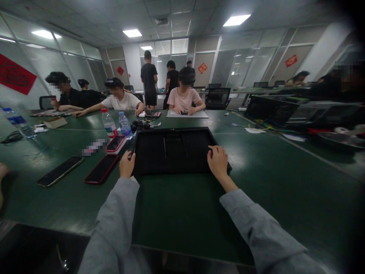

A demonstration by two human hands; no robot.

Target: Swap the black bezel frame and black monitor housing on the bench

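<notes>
A shallow black rectangular frame (148,160), which looks like a screen housing, lies on the green table in front of me. Its raised rim surrounds a dark recessed inside with two thin pale lines. My left hand (127,164) holds its left edge, the thumb toward me and the other fingers partly hidden. At the right side, my right hand (218,160) is closed over the rim with bent fingers. Just left of my left hand lie a phone with a red edge (102,169) and another phone (116,144) on a pale box.
A dark phone (60,171) and two bottles, one red-capped (108,123) and one blue-capped (125,126), stand or lie to the left. Black cables (141,125) sit behind the frame. Co-workers sit across the green table (176,217); black equipment (270,110) and wires are at right.
</notes>
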